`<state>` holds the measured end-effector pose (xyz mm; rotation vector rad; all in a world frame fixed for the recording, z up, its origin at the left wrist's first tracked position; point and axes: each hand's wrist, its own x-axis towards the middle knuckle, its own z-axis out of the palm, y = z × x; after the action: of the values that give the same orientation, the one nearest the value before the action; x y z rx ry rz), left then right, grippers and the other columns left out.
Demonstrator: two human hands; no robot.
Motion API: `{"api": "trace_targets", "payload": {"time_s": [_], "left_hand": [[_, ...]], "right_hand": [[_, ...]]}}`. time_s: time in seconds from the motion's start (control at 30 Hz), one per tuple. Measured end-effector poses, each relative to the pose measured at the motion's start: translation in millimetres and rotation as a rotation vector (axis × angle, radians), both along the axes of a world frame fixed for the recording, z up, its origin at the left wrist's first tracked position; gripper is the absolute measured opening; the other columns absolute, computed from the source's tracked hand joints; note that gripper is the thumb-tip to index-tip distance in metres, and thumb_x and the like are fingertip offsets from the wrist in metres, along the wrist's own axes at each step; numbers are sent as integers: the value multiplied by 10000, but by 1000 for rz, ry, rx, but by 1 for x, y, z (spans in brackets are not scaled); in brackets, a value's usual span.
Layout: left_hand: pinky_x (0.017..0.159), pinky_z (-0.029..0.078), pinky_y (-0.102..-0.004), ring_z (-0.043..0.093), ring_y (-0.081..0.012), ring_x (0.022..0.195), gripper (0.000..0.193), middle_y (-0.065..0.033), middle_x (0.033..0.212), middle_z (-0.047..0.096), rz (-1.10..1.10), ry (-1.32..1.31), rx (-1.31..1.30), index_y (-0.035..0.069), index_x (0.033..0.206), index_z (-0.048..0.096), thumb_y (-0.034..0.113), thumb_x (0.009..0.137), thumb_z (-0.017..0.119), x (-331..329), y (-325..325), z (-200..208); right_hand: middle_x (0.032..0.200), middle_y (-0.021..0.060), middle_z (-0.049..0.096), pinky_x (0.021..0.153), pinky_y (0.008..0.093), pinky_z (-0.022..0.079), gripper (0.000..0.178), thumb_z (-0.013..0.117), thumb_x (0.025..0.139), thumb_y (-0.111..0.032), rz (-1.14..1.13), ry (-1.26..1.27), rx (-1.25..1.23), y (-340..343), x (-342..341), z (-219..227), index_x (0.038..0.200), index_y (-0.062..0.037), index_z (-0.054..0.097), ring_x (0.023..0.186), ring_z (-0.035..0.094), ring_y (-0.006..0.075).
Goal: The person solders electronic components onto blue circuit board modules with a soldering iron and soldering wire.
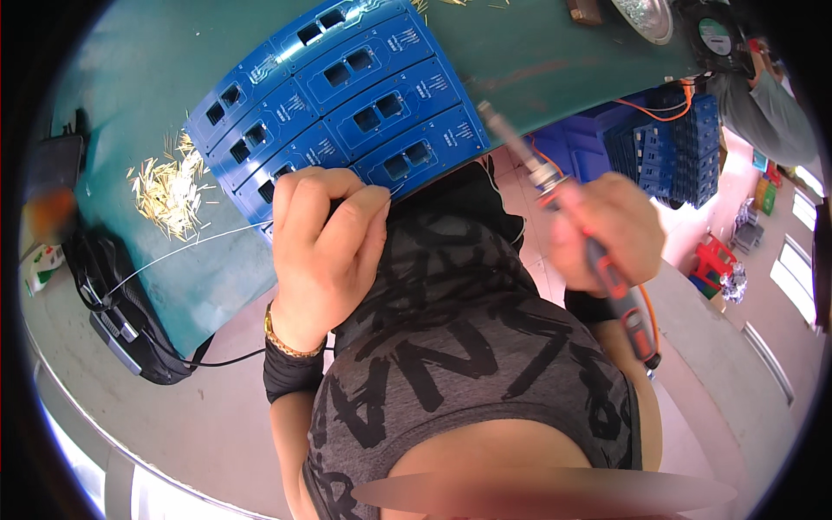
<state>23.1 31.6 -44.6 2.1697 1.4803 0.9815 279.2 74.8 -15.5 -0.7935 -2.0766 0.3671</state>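
Note:
A panel of blue circuit boards with paired square cutouts lies on the green bench. My left hand rests at the panel's near edge, fingers curled and thumb pinched against them. A thin silvery wire comes from the left into this hand, and a fine end shows just past the fingertips. My right hand grips a red and black soldering iron, slightly blurred. Its metal tip points up and left, off the panel's right corner and apart from it.
Loose gold pins lie heaped left of the panel. A black bag-like object sits at the bench's left edge. Beyond the bench, stacked blue boards stand by a purple bin. An orange cable hangs there; another person's sleeve shows far right.

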Motion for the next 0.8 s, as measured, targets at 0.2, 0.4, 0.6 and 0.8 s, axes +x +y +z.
{"api": "trace_targets", "payload": {"time_s": [0.2, 0.4, 0.6, 0.8], "left_hand": [[769, 482, -369, 567, -306, 922, 215, -134, 1061, 579, 59, 28, -65, 19, 904, 649, -67, 722, 725, 1, -5, 10], [793, 462, -364, 569, -284, 906, 197, -106, 1024, 603, 86, 68, -54, 42, 899, 669, -18, 729, 749, 0, -8, 5], [743, 438, -345, 563, -243, 804, 224, -45, 885, 596, 141, 4, -63, 86, 897, 708, 13, 699, 784, 5, -7, 8], [666, 387, -331, 541, -204, 725, 253, -10, 787, 584, 94, -20, 49, 95, 890, 699, 30, 668, 803, 3, -3, -6]], "right_hand": [[779, 95, 682, 648, 242, 494, 202, 708, 821, -1, -477, 83, 279, 40, 49, 15, 1017, 38, 675, 692, 628, 153], [877, 85, 731, 744, 262, 522, 107, 717, 846, -53, -655, -46, 221, 114, 69, -28, 945, -17, 733, 785, 681, 137], [765, 67, 673, 604, 225, 463, 127, 707, 803, -17, -424, 443, 45, 65, 40, -19, 923, 21, 705, 646, 598, 105], [654, 96, 640, 500, 275, 468, 211, 653, 750, 27, 121, 222, -289, 12, 5, -2, 960, 23, 672, 529, 595, 190]]}}
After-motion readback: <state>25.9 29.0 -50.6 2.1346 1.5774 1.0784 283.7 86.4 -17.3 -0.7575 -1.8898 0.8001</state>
